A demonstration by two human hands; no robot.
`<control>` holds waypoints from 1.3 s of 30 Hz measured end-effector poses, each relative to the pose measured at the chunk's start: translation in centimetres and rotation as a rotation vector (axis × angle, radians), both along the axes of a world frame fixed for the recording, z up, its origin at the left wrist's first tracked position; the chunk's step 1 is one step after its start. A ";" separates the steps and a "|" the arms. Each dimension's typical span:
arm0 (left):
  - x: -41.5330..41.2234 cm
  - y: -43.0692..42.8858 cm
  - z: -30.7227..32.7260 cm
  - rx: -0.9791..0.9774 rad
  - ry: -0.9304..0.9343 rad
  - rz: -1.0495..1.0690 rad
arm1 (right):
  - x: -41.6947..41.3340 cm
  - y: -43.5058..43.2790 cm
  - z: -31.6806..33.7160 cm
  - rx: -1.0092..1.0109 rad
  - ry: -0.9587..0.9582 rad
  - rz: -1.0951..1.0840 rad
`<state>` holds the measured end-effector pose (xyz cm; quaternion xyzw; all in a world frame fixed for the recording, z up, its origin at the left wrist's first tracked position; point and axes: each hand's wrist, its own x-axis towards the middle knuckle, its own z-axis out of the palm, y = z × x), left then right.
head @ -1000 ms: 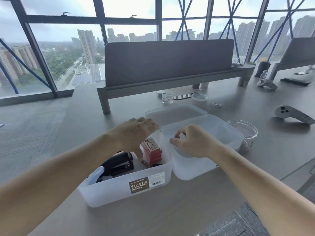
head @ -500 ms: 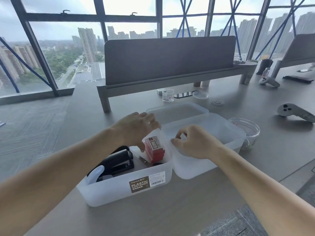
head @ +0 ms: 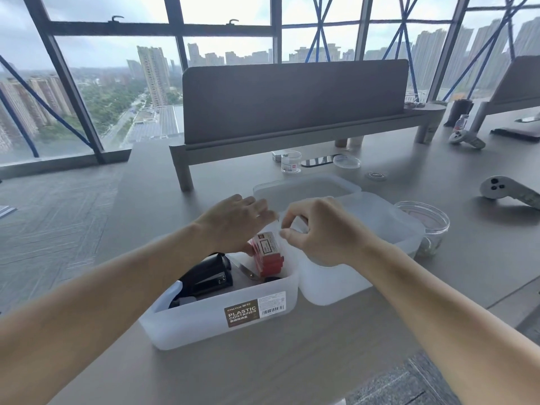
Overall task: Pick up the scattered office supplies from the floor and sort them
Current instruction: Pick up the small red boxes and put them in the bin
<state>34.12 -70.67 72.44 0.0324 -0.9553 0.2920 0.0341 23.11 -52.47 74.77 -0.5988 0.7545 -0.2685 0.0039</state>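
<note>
Two hands nearly meet now, vs. apart 1 s ago. Left hand (head: 233, 223), fingers straight, touches red box (head: 267, 252), upright in labelled bin (head: 204, 325). Right hand (head: 324, 229) is curled; can't tell if it holds anything. Prob. box placement is nearly done.

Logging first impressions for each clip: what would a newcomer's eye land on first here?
Probably the two bare forearms reaching in from the bottom corners, with the left hand and right hand meeting over red boxes in the labelled plastic container on the grey desk. A black stapler lies in that container's left part, and tall windows behind show a city skyline.
</note>
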 end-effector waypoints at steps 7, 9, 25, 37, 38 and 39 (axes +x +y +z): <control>1.5 -0.7 0.4 0.282 0.037 0.174 | 2.9 -2.6 1.7 0.430 0.333 0.083; 2.8 -1.0 0.5 0.377 0.084 0.199 | 2.9 -2.7 2.1 0.472 0.335 0.093; 2.4 4.9 -0.6 0.531 -0.109 0.486 | 3.2 -3.4 1.4 0.456 0.633 0.048; 2.6 4.9 -1.2 0.559 0.017 0.428 | 1.9 -3.1 0.5 0.348 0.428 0.011; 2.5 4.8 -1.2 0.558 0.013 0.435 | 1.9 -2.9 0.5 0.334 0.387 0.001; 2.5 4.8 -1.1 0.558 0.009 0.448 | 1.8 -2.8 0.6 0.314 0.325 -0.008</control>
